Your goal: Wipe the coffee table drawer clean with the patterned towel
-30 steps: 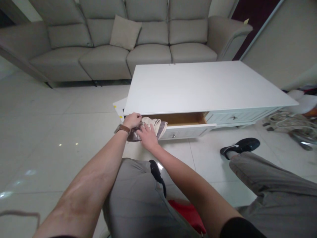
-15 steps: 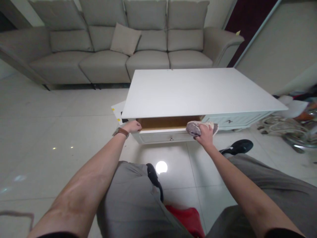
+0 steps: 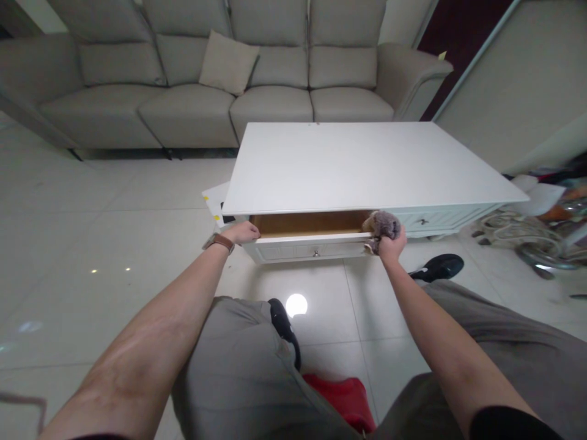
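Note:
A white coffee table has its left front drawer pulled out, showing a bare wooden inside. My left hand is closed over the drawer's left front corner. In my right hand is a bunched grey-brown and cream cloth, pressed against the drawer's right end. The fingers of that hand are partly hidden behind the cloth.
Behind the table stands a grey sofa with a beige cushion. Coiled cables and a metal stand lie on the floor at the right. A red object is between my legs. A white board pokes out at the table's left.
My right hand has moved slightly right with the cloth, turning it to the drawer's right corner. My left hand stays at the left corner. The view has shifted a little.

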{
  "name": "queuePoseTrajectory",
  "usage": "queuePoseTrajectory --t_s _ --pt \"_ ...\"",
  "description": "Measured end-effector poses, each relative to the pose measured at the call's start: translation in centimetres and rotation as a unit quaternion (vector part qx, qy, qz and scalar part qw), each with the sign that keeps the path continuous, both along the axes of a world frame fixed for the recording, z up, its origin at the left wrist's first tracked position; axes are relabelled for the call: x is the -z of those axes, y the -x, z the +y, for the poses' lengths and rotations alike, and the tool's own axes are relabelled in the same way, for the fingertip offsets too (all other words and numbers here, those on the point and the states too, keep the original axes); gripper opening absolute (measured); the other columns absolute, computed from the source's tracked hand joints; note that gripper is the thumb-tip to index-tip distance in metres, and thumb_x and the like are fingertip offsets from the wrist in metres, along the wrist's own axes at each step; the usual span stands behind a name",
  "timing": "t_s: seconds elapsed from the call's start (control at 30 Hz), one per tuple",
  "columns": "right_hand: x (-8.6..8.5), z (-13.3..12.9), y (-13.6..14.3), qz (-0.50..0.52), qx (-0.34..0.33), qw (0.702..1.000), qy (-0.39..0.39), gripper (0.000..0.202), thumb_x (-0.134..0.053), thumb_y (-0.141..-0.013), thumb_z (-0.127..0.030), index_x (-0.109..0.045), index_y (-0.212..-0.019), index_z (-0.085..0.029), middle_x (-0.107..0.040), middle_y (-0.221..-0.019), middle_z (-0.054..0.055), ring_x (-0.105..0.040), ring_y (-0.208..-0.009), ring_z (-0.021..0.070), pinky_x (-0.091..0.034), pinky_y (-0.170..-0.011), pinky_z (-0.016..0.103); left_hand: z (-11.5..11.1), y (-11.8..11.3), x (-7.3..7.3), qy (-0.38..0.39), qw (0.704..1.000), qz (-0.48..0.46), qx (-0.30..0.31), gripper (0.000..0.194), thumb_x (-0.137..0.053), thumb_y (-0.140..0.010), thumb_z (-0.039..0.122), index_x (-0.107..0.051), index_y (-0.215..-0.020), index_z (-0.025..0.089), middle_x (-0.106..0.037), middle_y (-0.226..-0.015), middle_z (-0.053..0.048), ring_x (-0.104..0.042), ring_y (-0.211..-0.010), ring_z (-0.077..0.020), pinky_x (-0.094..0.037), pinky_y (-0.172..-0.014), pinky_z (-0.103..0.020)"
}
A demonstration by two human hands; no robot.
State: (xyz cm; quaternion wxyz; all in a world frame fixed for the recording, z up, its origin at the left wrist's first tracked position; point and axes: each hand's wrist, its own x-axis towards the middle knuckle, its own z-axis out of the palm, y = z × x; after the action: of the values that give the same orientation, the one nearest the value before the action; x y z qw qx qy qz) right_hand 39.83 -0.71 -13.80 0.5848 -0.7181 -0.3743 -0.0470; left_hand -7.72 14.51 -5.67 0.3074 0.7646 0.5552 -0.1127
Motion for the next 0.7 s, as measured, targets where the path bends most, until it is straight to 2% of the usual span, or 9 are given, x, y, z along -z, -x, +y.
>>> queuePoseTrajectory --t_s 0.13,0.33,0.47,0.57,0.7 --pt "0.2 0.3 -1.2 0.039 -0.008 0.999 -0.034 0.032 -0.057 -0.058 -0.017 -0.061 -0.09 -0.019 -0.059 -0.08 -0.001 -0.056 -0.075 0.0184 -0.05 -0.079 0.04 0.2 0.1 0.3 -0.001 1.0 0.009 0.006 0.042 -0.054 -0.076 0.04 -0.078 -0.1 0.017 -0.077 -0.102 -0.01 -0.069 -0.081 -0.0211 -0.051 -0.058 -0.022" --pt "0.6 0.5 -0.9 0.045 -0.006 0.998 -0.039 0.029 -0.057 -0.058 -0.019 -0.059 -0.087 -0.018 -0.057 -0.079 -0.001 -0.055 -0.076 0.0182 -0.05 -0.08 0.039 0.2 0.1 0.5 0.006 1.0 0.018 0.014 0.043 -0.053 -0.077 0.042 -0.078 -0.103 0.019 -0.077 -0.108 -0.009 -0.069 -0.087 -0.0221 -0.05 -0.057 -0.022" --pt "0.6 0.4 -0.6 0.038 -0.007 0.998 -0.046 0.024 -0.059 -0.06 -0.022 -0.055 -0.084 -0.019 -0.055 -0.077 -0.002 -0.052 -0.074 0.0163 -0.049 -0.077 0.036 -0.3 -0.2 -0.5 0.024 1.0 0.011 0.011 0.056 -0.055 -0.078 0.06 -0.077 -0.108 0.018 -0.076 -0.11 -0.012 -0.069 -0.093 -0.0254 -0.049 -0.058 -0.024" --pt "0.6 0.3 -0.5 0.034 -0.011 0.998 -0.043 0.024 -0.06 -0.061 -0.023 -0.053 -0.084 -0.02 -0.054 -0.077 -0.003 -0.051 -0.074 0.0158 -0.048 -0.077 0.035 -0.6 -0.3 -1.2 0.024 0.999 0.013 0.025 0.068 -0.058 -0.072 0.074 -0.078 -0.104 0.018 -0.076 -0.108 -0.013 -0.069 -0.093 -0.0259 -0.048 -0.062 -0.025" --pt "0.7 0.0 -0.5 0.028 -0.02 0.999 -0.033 0.025 -0.06 -0.061 -0.023 -0.051 -0.084 -0.021 -0.052 -0.076 -0.003 -0.05 -0.074 0.0157 -0.047 -0.076 0.035 -0.6 -0.4 -1.3 0.024 0.999 0.022 0.04 0.07 -0.058 -0.068 0.08 -0.077 -0.095 0.018 -0.077 -0.1 -0.013 -0.067 -0.087 -0.0243 -0.046 -0.062 -0.026"
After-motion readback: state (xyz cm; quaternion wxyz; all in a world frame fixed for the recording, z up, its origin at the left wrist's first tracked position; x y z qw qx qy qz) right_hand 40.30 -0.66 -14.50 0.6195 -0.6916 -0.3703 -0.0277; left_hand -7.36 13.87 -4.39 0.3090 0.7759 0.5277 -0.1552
